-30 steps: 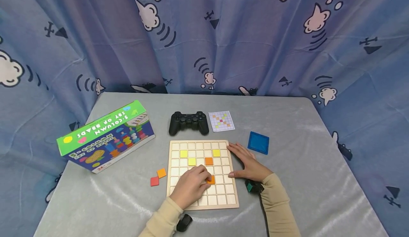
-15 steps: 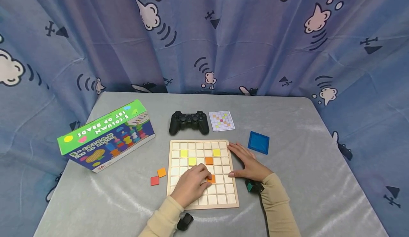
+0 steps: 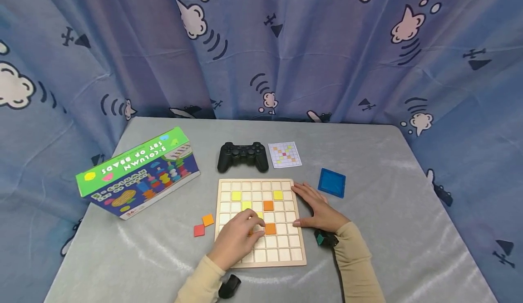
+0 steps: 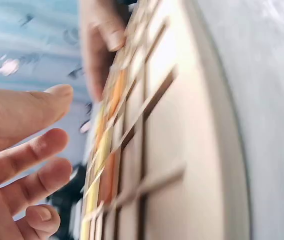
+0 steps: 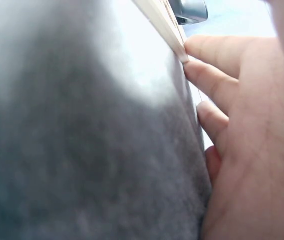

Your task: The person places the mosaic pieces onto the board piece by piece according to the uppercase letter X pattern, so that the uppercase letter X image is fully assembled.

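Wooden grid board [image 3: 261,223], pale, flat, square cells w/ raised dividers, lies on grey matte surface [image 3: 388,230], centre-front. Left hand [image 3: 237,239] rests over board's mid-left cells, fingers loosely bent, tips at an orange square tile [image 3: 270,228] seated in a cell; can't tell if it's pinching anything. Right hand [image 3: 316,210] flat, fingers straight, pressed along board's right edge, thumb at the rim. Yellow tiles [image 3: 236,196] and another orange one sit in upper rows. Loose orange + red tiles [image 3: 203,225] left of board. Black plastic gamepad [image 3: 242,156], paper pattern card [image 3: 284,154], blue square tray [image 3: 332,182], glossy cardboard box [image 3: 139,173] behind.
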Demonstrator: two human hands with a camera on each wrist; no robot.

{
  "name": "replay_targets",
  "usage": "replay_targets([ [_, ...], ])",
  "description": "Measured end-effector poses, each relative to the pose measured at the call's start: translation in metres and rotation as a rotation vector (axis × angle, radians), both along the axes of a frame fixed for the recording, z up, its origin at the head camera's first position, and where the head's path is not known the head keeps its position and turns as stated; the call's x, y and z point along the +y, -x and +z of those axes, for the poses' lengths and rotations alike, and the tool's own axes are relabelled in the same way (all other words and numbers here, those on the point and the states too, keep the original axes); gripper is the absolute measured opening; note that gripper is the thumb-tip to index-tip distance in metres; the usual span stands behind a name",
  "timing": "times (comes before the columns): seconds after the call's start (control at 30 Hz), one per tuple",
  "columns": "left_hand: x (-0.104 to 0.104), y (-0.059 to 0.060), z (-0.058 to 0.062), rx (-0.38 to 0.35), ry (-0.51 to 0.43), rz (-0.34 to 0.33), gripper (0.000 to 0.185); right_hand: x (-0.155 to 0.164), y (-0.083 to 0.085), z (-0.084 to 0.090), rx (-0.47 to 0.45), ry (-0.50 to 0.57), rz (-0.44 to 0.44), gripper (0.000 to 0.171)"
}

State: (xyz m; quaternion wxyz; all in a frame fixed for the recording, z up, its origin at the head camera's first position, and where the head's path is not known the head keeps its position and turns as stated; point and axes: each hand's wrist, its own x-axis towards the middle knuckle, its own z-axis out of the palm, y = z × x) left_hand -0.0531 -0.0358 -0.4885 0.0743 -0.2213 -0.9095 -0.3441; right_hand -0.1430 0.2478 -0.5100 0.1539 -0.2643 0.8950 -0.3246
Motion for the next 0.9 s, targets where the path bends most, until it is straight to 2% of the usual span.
replay_targets([
  [0.1,-0.023,-0.011,0.001,0.009,-0.094,0.08,0.015,-0.001,0.0,-0.002,0.005,0.001,0.011,0.095],
  [0.2,-0.049,-0.023,-0.001,0.029,-0.136,0.171,0.019,-0.002,-0.001,-0.002,0.0,0.003,0.021,0.095],
  [0.37,-0.089,-0.036,-0.008,0.062,-0.115,0.348,0.028,-0.001,-0.001,-0.002,0.002,0.011,0.02,0.095],
  [0.5,-0.107,-0.038,-0.015,0.025,-0.064,0.446,0.04,0.001,-0.002,-0.001,-0.003,0.008,0.007,0.095],
  [0.63,-0.116,-0.038,-0.024,-0.068,-0.036,0.482,0.05,0.001,-0.002,-0.001,0.0,0.006,0.013,0.095],
  [0.73,-0.119,-0.038,-0.029,-0.112,-0.016,0.481,0.051,0.001,-0.002,-0.001,0.005,0.012,0.018,0.095],
  [0.9,-0.119,-0.036,-0.033,-0.102,-0.017,0.46,0.041,0.001,-0.002,0.001,0.01,0.004,0.008,0.095],
])
